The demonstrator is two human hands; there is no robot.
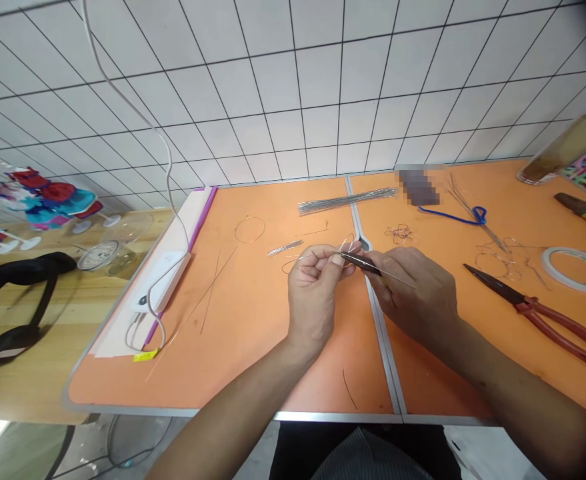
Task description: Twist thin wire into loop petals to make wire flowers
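My left hand [315, 287] pinches a thin, bent wire [347, 245] whose loops stick out past the fingertips. In my right hand [415, 287] is a pair of pliers, its dark jaws [363, 261] pointing left and meeting the wire at my left thumb. Most of the pliers' handles are hidden in my palm. A straight end of wire runs rightward over the jaws and my right fingers. Behind my hands a bundle of straight wires [345, 200] lies across the table seam, and a small stack of short wire pieces [285, 248] sits to the left.
Red-handled long-nose pliers [527, 303] and a white tape ring [580, 270] lie right, near tangled wire [497, 260] and a blue twisted strip [453, 215]. A white power strip [163, 280] is left. A bottle [563, 150] stands at the back right against the tiled wall.
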